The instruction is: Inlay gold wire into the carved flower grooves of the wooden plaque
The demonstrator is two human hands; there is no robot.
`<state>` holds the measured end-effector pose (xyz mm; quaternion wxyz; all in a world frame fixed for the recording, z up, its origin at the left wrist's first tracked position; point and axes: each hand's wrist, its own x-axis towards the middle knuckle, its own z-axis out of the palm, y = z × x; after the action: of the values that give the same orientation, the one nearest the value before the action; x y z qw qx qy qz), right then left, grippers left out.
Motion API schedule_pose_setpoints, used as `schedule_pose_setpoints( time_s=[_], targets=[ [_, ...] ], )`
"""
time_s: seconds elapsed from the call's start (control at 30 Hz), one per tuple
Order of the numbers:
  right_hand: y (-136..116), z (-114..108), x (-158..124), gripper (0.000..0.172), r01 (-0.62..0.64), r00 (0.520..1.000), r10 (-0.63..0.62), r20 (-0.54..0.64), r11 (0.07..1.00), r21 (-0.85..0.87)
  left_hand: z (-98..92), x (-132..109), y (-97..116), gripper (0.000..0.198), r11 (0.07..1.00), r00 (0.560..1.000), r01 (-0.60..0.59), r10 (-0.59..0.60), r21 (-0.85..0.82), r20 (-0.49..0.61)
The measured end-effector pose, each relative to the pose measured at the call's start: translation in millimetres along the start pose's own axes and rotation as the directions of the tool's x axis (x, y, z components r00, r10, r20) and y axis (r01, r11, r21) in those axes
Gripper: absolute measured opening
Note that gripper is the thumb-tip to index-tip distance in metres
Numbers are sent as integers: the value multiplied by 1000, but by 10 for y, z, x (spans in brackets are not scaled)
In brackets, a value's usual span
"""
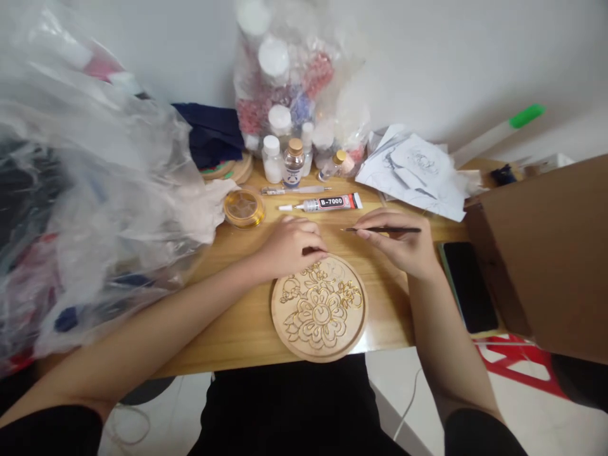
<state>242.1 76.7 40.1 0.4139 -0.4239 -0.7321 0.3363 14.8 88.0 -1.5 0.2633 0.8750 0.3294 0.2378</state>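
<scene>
A round wooden plate [280, 323] with a raised rim lies at the table's front edge, its flower pattern outlined in gold wire; a patch near the top right shows bare lines. My left hand [293, 247] rests at the plate's far rim, fingers curled and thumb tip at the edge; what they may hold is hidden. Right of it, above the table, my right hand [396, 244] pinches a thin dark pen-like tool [401, 230], its fine tip pointing left. A tube of B-7000 glue [332, 202] lies beyond my hands, nozzle to the left.
A spool of gold wire [244, 209] lies left of the glue, with a pen [294, 190] behind. Small bottles [293, 163] and a bag of jars [304, 82] stand behind. Plastic bags [109, 177] crowd the left; papers [415, 168], a phone [468, 285] and a cardboard box [546, 259] lie right.
</scene>
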Motion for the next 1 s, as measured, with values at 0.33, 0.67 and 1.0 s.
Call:
schedule_pose_setpoints(
  time_s=[0.33,0.67,1.0],
  targets=[
    [16,6,3,5,-28,1000,28,-3,999,-31,-59,-53,45,32,996,993,-41,32,75,117],
    [19,-4,4,9,6,999,-6,32,1000,-2,-44,-6,34,23,998,998,54,-54,-33,10],
    [-158,32,-38,15,49,996,-47,72,998,-36,13,-15,-15,18,999,1000,5,-4,46,-24]
  ],
)
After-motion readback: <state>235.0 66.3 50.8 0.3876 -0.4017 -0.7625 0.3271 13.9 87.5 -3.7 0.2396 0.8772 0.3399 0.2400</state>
